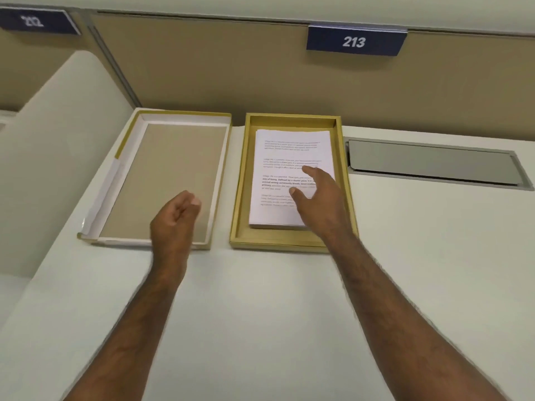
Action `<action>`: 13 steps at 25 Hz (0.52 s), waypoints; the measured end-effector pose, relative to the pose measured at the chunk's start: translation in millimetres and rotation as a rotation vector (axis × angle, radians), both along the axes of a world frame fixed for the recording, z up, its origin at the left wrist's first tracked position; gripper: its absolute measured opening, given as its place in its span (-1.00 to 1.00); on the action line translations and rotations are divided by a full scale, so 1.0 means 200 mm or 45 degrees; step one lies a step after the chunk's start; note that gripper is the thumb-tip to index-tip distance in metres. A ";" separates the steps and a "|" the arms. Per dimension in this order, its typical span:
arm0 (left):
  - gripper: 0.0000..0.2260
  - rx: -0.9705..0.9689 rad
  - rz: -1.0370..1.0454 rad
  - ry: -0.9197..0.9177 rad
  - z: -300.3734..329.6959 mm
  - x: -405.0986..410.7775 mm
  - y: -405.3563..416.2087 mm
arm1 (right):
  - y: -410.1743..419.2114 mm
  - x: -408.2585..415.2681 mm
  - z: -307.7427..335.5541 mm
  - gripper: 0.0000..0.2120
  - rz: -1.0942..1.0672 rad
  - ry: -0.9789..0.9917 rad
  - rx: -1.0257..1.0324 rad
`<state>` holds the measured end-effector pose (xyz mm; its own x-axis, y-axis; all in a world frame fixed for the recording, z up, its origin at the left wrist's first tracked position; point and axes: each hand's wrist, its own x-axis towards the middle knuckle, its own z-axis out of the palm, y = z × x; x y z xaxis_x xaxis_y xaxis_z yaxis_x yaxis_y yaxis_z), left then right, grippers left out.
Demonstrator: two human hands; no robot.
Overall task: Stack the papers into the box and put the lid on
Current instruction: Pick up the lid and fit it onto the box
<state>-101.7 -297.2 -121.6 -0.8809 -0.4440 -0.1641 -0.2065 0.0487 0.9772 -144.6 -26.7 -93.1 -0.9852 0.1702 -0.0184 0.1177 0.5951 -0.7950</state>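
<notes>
A shallow yellow box [241, 183] lies on the white desk, holding a stack of printed white papers [286, 151]. My right hand [321, 198] hovers over the lower right of the stack, fingers spread, holding nothing; I cannot tell whether it touches the paper. To the left, the lid [170, 169] lies upside down, with a brown inside and white walls. My left hand [173, 221] is over the lid's near right part, fingers loosely curled and empty.
A tan partition wall [231, 68] rises right behind box and lid, with blue number signs [354, 41]. A grey metal cable flap [434, 164] is set into the desk [260, 314] to the right. A white divider [58, 140] stands at the left.
</notes>
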 end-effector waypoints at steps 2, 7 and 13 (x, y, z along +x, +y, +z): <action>-0.59 0.308 0.144 0.097 -0.03 0.09 -0.08 | -0.08 0.03 0.04 -0.51 0.091 0.071 0.022; -0.68 0.699 0.320 0.195 -0.07 0.17 -0.08 | -0.34 0.04 0.14 -0.61 0.381 0.158 0.070; -0.67 0.991 0.264 0.140 -0.08 0.18 0.03 | -0.61 0.01 0.12 -0.48 0.707 0.036 0.370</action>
<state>-65.4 -290.6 -137.7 -0.8221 -0.3944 -0.4106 -0.0375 -0.6822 0.7302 -142.9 -149.4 -69.2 -0.9275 -0.3734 -0.0206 -0.2903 0.7536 -0.5898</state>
